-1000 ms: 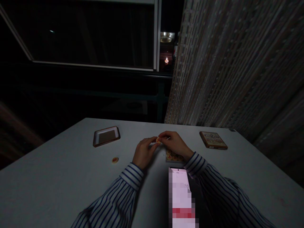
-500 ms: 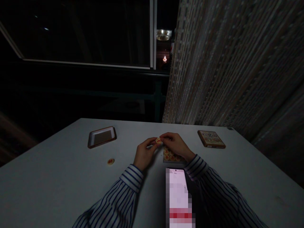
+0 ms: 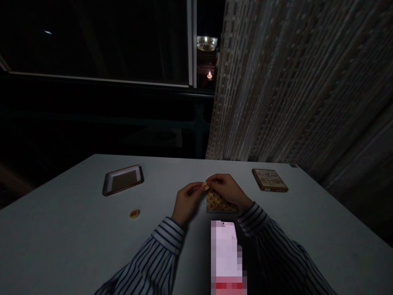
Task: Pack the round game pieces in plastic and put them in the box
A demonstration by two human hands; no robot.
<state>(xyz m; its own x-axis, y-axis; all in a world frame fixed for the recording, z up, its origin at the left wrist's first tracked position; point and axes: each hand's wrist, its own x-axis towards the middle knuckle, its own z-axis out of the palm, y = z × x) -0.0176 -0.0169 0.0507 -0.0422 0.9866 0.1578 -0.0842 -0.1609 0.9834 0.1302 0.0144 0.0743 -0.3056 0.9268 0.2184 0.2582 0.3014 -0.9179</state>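
My left hand (image 3: pixel 187 201) and my right hand (image 3: pixel 226 189) meet at the middle of a white table (image 3: pixel 76 237). Between their fingertips they pinch one small round yellow piece with a red mark (image 3: pixel 205 186). Under my right hand lies a small tray of several like pieces (image 3: pixel 218 202), partly hidden by the fingers. Another round piece (image 3: pixel 134 213) lies alone on the table to the left. Both sleeves are striped.
An empty brown-rimmed box tray (image 3: pixel 123 180) sits at the back left, and a printed box lid (image 3: pixel 269 180) at the back right. A lit phone screen (image 3: pixel 226 256) lies near me. A bead curtain (image 3: pixel 291 82) hangs on the right; a dark window is behind.
The view has drifted a little to the right, so things sit further left in the picture. Both hands stay together on the round piece, slightly lower over the tray.
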